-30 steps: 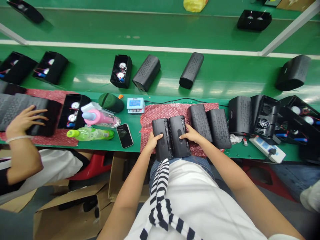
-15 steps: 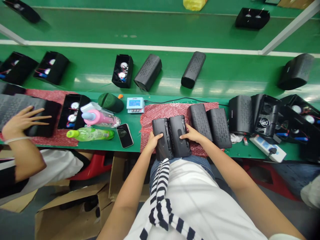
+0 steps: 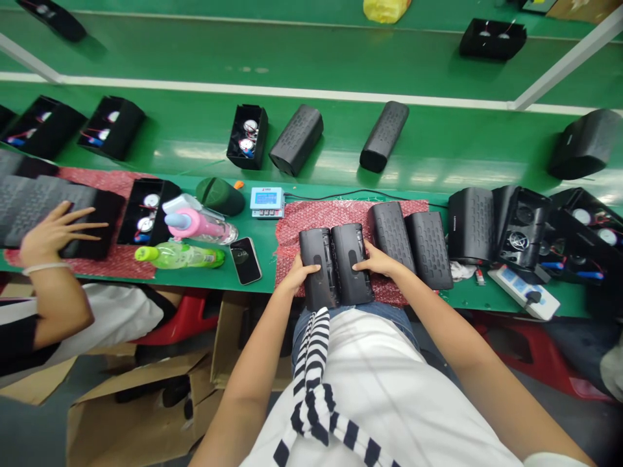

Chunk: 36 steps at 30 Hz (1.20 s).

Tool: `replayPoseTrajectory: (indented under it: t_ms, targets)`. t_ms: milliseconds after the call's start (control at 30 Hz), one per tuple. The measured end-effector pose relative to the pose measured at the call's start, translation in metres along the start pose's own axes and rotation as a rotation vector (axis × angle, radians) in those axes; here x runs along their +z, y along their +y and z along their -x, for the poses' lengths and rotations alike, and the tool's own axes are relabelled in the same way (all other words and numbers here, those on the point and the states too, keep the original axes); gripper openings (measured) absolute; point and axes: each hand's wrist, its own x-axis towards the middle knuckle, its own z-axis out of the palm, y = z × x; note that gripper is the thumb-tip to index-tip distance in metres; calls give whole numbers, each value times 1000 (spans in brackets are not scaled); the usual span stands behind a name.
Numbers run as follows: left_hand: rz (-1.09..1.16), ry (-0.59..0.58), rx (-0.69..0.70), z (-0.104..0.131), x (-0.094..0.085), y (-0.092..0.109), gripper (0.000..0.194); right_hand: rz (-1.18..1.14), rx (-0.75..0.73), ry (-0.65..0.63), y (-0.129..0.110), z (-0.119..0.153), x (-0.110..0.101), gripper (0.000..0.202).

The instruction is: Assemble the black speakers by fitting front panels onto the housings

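Note:
Two black speaker housings lie side by side at the table's front edge, close to my lap. My left hand grips the left speaker housing, thumb across its top face and fingers down its outer side. Around the right speaker housing my right hand is closed, its thumb on the face near an oval recess. Red bubble wrap is spread beneath. Just right of my right hand, two more black housings with a raised brick-like pattern lean together; the outer patterned housing is nearer the edge.
Left of the wrap are a phone, a green bottle, a pink bottle and a small meter. A co-worker's hand rests on housings farther left. On the right sit open speaker housings and a power strip.
The view has shifted slightly, so the bench items appear a little farther right. Both my hands keep their hold on the two housings, which stay side by side.

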Motion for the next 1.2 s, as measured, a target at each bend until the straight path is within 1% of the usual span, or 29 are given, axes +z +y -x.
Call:
replayPoseTrajectory:
  t_ms: [100,167,467,700,833,933,1067,1200]
  targets:
    - [-20,-9,-10,2,-2,2,70,64,2,-11,0,2,-1,111]
    - [-27,-16,-10,3,-2,3,72,89,2,-15,1,2,-1,113]
    - [-39,-56,29,3,-4,-1,75,71,11,-3,3,0,-1,114]
    - [-63,-56,53,1,-6,-6,81,70,5,-3,0,1,-1,110]
    - [-86,-63,62,1,-7,-9,81,65,8,-13,1,1,-1,113]
    - [-82,-59,67,0,-7,-10,81,78,-2,-1,5,-1,-1,109]
    - [-72,-67,61,-2,-7,-11,81,107,-10,57,10,-4,1,96]
    - [-77,-72,52,-3,-8,-11,82,163,-5,93,14,-5,2,93]
